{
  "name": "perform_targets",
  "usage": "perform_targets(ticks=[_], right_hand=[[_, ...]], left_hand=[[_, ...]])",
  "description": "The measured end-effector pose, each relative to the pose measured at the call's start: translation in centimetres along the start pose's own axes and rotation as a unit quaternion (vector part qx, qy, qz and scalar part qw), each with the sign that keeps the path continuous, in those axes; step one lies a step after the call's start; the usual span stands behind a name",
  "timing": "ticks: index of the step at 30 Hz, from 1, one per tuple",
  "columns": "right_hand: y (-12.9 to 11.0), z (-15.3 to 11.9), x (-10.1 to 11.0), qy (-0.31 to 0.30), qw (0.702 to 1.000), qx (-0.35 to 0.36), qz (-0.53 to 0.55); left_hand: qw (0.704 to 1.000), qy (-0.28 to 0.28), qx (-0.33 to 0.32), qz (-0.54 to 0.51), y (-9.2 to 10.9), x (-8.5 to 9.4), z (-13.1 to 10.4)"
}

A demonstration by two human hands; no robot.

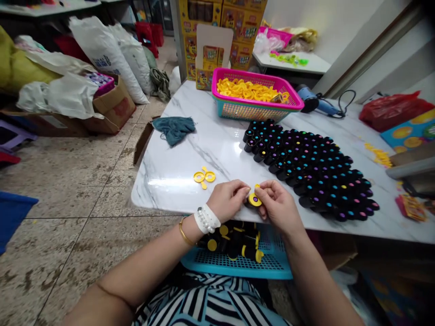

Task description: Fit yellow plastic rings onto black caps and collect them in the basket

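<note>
At the table's front edge, my left hand [229, 199] and my right hand [277, 203] meet around a small black cup with a yellow ring cap [254, 199], a purple dot in its centre. Fingers of both hands are closed on it, the right thumb by the cap's tab. Most of the black body is hidden by the fingers. To the left lie several loose yellow ring caps [204, 177]. On the right stand many black cups [316, 172] in packed rows, with coloured dots on top. Below the edge, a blue basket [238, 269] holds black cups with yellow caps.
A pink-rimmed basket [217, 90] full of yellow rings stands at the back of the white table [163, 176]. A dark green cloth [175, 129] lies at the left. Behind are yellow boxes [243, 31], a blue power tool [312, 99] and a red bag [387, 111].
</note>
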State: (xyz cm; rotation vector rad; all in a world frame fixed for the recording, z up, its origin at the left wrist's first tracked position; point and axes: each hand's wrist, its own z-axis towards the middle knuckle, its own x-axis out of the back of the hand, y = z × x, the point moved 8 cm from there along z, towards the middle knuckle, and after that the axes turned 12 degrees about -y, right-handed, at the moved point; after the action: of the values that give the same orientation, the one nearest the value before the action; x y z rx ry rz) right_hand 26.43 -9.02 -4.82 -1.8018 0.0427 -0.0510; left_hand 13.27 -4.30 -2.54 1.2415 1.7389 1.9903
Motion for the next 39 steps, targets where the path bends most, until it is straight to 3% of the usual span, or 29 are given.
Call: perform_targets(ticks=[4, 7, 10, 13, 16, 19, 23, 24, 26, 29, 31, 36, 39], right_hand=[[0.0, 0.2, -0.1, -0.013, 0.999, -0.009, 0.037], [-0.2, 0.8, 0.3, -0.036, 0.994, -0.039, 0.098], [-0.6, 1.3, -0.4, -0.145, 0.981, -0.102, 0.073], [-1.5, 1.2, -1.1, -0.234, 0.963, -0.115, -0.066], [-2.6, 0.9, -0.9, -0.198, 0.959, -0.061, -0.192], [-2.4, 0.0, -1.0, -0.166, 0.963, -0.039, -0.207], [-1.8, -1.7, -0.4, -0.110, 0.973, 0.011, -0.205], [-1.5, -2.2, -0.1, -0.100, 0.976, 0.011, -0.193], [-0.7, -3.4, 0.4, -0.093, 0.981, 0.001, -0.169], [-0.4, -5.1, 0.3, -0.099, 0.979, 0.008, -0.178], [-0.9, -5.6, 0.1, -0.078, 0.975, 0.034, -0.206], [-3.4, -4.0, -0.4, -0.020, 0.962, 0.113, -0.248], [-6.0, -2.5, -1.1, 0.005, 0.933, 0.185, -0.307]], left_hand=[[0.993, 0.040, -0.078, 0.078, 1.2, -0.7, -1.4], [0.984, 0.035, -0.094, 0.150, 1.5, -1.7, -1.8], [0.981, 0.015, -0.096, 0.170, 1.4, -2.1, -1.6], [0.978, 0.001, -0.074, 0.196, 1.1, -2.2, -1.1], [0.970, -0.009, -0.026, 0.240, 0.9, -2.5, -0.5], [0.963, -0.009, 0.008, 0.270, 1.1, -2.8, -0.5], [0.958, -0.051, -0.032, 0.281, 2.1, -2.8, -2.0], [0.956, -0.055, -0.052, 0.285, 2.3, -2.3, -2.6], [0.949, -0.007, -0.061, 0.308, 2.2, 0.1, -3.9], [0.925, 0.123, -0.001, 0.359, 0.7, 4.8, -5.7], [0.914, 0.154, 0.018, 0.374, -0.2, 6.3, -6.1], [0.905, 0.149, 0.004, 0.399, -0.5, 5.3, -5.5], [0.895, 0.111, 0.015, 0.432, 0.0, 4.9, -4.7]])
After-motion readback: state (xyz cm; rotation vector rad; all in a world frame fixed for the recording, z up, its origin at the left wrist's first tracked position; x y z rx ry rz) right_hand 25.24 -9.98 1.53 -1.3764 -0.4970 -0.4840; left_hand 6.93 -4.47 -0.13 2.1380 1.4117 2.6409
